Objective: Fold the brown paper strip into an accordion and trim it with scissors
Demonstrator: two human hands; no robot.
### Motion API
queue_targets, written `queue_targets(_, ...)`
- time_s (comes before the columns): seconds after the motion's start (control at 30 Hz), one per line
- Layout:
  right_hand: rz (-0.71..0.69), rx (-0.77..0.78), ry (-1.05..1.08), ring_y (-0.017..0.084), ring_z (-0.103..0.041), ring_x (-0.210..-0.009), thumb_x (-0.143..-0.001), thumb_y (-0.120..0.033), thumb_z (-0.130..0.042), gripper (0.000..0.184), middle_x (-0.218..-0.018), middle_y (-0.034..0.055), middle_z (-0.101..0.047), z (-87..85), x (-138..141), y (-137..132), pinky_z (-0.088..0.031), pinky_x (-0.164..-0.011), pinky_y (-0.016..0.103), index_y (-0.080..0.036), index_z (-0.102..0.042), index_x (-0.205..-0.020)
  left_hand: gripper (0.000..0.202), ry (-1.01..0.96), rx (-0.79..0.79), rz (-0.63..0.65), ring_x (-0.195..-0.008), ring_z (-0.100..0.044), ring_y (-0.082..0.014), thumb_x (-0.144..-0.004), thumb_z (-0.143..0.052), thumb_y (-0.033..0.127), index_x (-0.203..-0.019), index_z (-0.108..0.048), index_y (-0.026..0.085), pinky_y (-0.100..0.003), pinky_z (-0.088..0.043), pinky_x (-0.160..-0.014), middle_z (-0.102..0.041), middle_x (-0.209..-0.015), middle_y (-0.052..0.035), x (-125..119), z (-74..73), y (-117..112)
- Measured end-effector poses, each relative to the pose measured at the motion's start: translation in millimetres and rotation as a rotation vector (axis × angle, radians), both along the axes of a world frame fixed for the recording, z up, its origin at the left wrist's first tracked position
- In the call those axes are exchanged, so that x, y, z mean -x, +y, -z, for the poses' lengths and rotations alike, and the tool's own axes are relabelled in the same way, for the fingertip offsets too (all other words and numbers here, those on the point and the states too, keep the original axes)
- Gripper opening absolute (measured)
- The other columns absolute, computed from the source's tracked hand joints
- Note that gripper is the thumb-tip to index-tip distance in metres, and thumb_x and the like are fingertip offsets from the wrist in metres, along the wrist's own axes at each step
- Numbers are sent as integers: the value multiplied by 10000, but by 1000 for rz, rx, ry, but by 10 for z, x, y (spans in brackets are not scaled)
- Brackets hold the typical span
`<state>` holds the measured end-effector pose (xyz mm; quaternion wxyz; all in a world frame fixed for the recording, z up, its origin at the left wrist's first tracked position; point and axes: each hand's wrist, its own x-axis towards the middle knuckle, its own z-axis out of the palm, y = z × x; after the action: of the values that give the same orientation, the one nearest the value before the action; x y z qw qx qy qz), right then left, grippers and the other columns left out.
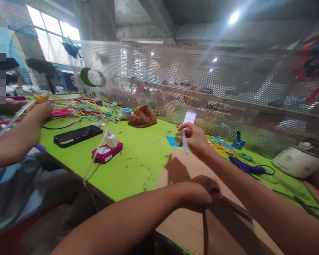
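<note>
In the middle right, my right hand is raised above the table with fingers pinched on a whitish, see-through stick. My left hand rests low on a brown cardboard sheet, its fingers curled in; what they hold, if anything, is hidden. A thin pale strand runs across the green tabletop toward my right hand. Just behind that hand stands a small lit phone screen. Blue flat pieces lie under the fingers.
A blue glue gun and a pale machine stand at right. Leftward lie a magenta box with a plugged-in charger, a black phone, a brown lump and colourful strips. A co-worker's hand holds something yellow.
</note>
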<state>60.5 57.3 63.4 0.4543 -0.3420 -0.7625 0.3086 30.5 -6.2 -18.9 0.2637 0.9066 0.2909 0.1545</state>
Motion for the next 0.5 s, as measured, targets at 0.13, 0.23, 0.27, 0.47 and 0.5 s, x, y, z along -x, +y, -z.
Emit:
queue_targets(0.13,179,-217,-67,108,-503,-529,-706,-257,-647,184,-627,-43,-494,-90,-911,-260,-463,-533,255,-207,-519,-829,179,-15,-20,91,-742,-556,-123,-739,-505,169,-854,-639,135,-201,-423,-679,-637,-851,-27,29,-71,17)
queue_targets(0.23,356,-384,-293,130,-554,-621,-748,-211,-605,109,-734,2,-580,40,-1540,-577,-482,-644,285,-204,-556,-844,169,27,-42,129,-702,-544,-128,-763,-474,173,-765,-636,128,-218,-427,-669,-621,-778,-37,69,-172,-16)
queue_targets(0.27,382,-392,-336,140,-566,-650,-755,-184,-585,109,-759,14,-595,110,-1707,-675,-484,-655,288,-202,-565,-860,170,22,-54,130,-730,-545,-135,-771,-470,180,-766,-632,129,-222,-428,-686,-616,-802,-45,78,-209,-33)
queue_targets(0.47,394,-178,-380,197,-588,-761,-736,-171,-581,89,-796,52,-634,596,-2112,-1197,-475,-718,347,-198,-619,-812,143,14,-91,242,-810,-532,-141,-782,-485,174,-768,-622,135,-221,-415,-749,-583,-870,-53,100,-340,-48)
queue_targets(0.5,392,-111,-346,194,-599,-755,-754,-211,-589,69,-806,55,-639,658,-2097,-1280,-488,-692,334,-198,-612,-817,141,31,-85,227,-800,-532,-140,-783,-488,183,-759,-619,137,-222,-414,-741,-584,-855,-48,113,-337,-22)
